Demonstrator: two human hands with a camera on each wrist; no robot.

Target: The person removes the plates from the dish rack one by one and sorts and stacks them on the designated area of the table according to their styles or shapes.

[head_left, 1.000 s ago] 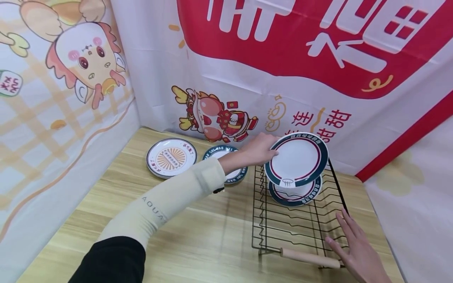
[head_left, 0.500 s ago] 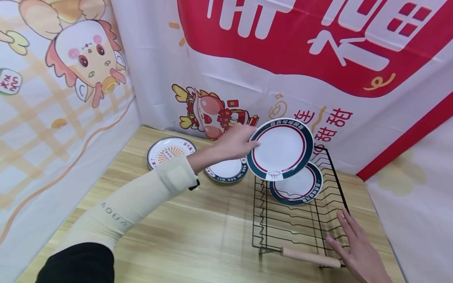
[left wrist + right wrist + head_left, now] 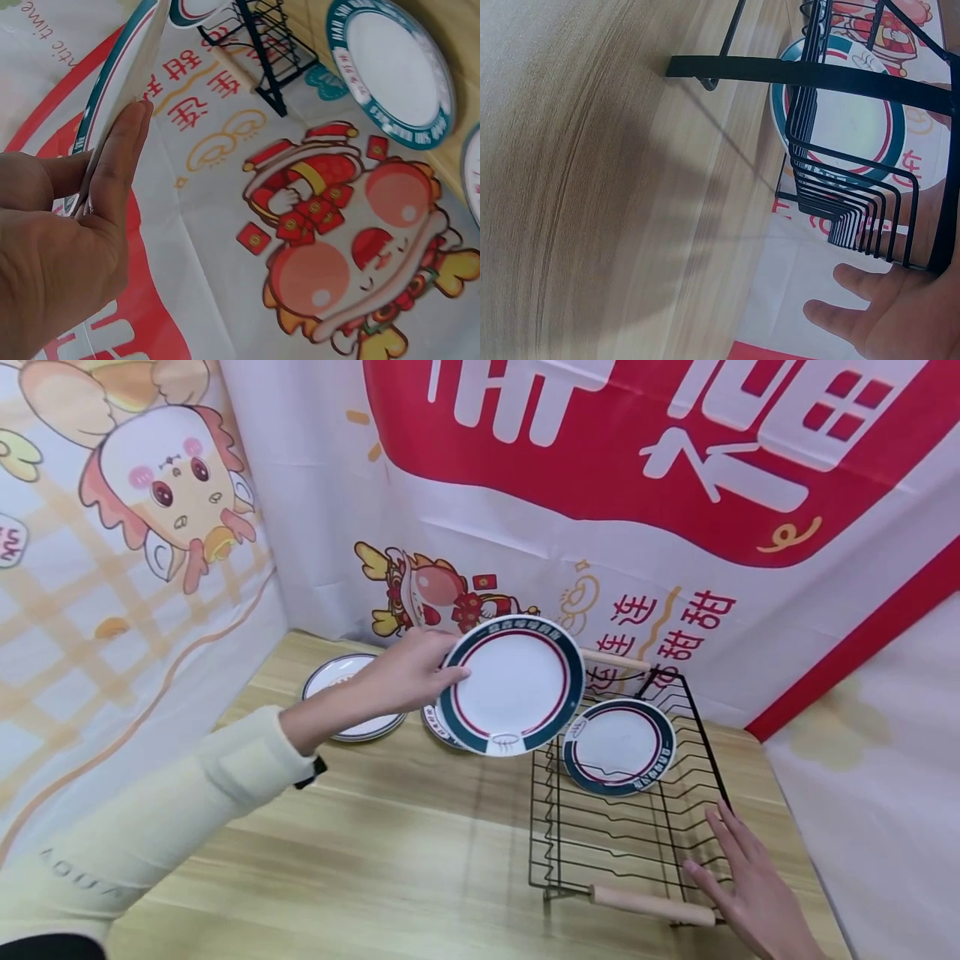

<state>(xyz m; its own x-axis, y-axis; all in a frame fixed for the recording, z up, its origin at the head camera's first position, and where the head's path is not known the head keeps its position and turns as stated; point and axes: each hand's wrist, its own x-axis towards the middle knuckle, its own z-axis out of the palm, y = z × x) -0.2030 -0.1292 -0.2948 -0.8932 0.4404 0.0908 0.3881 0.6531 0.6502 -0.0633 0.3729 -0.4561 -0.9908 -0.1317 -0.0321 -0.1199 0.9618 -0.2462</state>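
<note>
My left hand (image 3: pixel 408 670) pinches the left rim of a white plate (image 3: pixel 517 689) with a dark green border and a red ring, thumb on its front face. The plate is tilted up above the table, left of the rack. In the left wrist view the fingers (image 3: pixel 124 142) lie along its back. A black wire dish rack (image 3: pixel 611 875) with wooden handles stands on the right; a similar green-bordered plate (image 3: pixel 618 745) leans in its slots. My right hand (image 3: pixel 757 885) is at the rack's right side with fingers extended; in the right wrist view the fingertips (image 3: pixel 829 315) show beside the wires.
At the back left lie stacked white plates (image 3: pixel 369 731) with a blue rim line, partly behind the left arm. Beside them another teal-bordered plate (image 3: pixel 397 71) is mostly hidden from the head view. Printed cloth walls (image 3: pixel 315 527) bound the wooden table (image 3: pixel 360 852).
My left hand has carried the green-bordered plate leftward from above the rack, uncovering the plate in the rack. My right hand stays by the rack's right side.
</note>
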